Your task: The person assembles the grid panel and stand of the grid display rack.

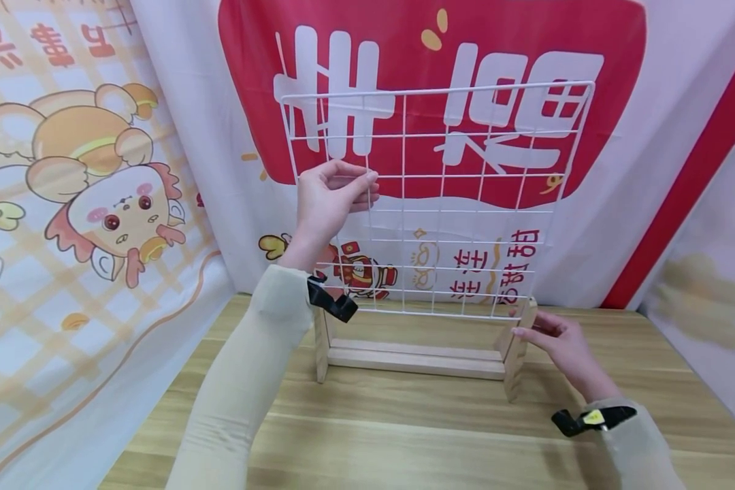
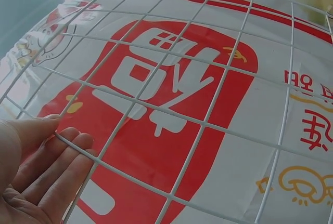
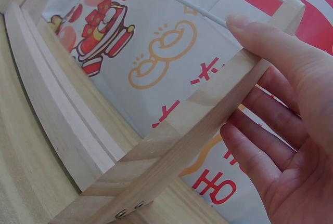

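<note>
A white wire grid panel (image 1: 435, 90) stands upright in a light wooden stand (image 1: 416, 364) on the table. My left hand (image 1: 333, 197) pinches a wire at the panel's left side, between thumb and fingers. In the left wrist view, the thumb and fingertips of that hand (image 2: 47, 167) meet around the wire. At the stand's right upright (image 1: 519, 354), my right hand (image 1: 560, 344) holds the upper part from outside. The right wrist view shows the thumb over the top of the wooden upright (image 3: 192, 115), near the panel's lower wire, with fingers behind.
The wood-grain table (image 1: 404, 435) carries the stand. Behind it hangs a white cloth with a large red print (image 1: 416, 61). A cartoon-printed cloth (image 1: 98, 170) hangs at the left, and another pale cloth (image 1: 704, 272) at the right.
</note>
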Demonstrator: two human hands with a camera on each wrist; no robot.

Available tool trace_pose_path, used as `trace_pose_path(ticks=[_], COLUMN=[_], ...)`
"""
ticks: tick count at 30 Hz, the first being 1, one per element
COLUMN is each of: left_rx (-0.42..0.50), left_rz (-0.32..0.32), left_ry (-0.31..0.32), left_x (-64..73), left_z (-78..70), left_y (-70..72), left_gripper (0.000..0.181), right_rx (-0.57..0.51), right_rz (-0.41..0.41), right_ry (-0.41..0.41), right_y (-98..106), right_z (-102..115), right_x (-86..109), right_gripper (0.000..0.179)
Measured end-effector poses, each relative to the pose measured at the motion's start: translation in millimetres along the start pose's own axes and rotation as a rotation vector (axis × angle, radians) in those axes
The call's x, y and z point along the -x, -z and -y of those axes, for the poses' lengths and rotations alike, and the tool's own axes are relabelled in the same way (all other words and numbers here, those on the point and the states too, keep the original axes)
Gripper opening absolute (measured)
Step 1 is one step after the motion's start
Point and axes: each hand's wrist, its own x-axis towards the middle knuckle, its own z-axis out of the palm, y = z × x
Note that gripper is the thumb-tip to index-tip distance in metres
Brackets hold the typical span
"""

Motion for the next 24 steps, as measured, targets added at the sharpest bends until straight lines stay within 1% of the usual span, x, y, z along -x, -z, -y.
trace_pose_path(ticks=[6, 12, 18, 24], left_rx=[0.006, 0.014, 0.021, 0.022], left_rz=[-0.001, -0.007, -0.011, -0.009], left_ry=[-0.003, -0.023, -0.015, -0.018], left_x=[2.5, 3.7, 4.3, 4.5], left_z=[4.0, 7.0, 7.1, 6.1], left_y=[2.7, 3.5, 3.7, 3.3], left_gripper=[0.032, 0.031, 0.026, 0.03], right_rx=[0.01, 0.012, 0.022, 0.051], right_rz=[-0.001, -0.003, -0.007, -0.008], right_ry=[-0.022, -0.006, -0.02, -0.044], right_y=[0.2, 0.6, 1.7, 2.8], right_z=[-0.4, -2.2, -1.8, -1.7], right_x=[-0.6, -1.2, -1.4, -1.7], right_gripper=[0.051, 0.05, 0.056, 0.06])
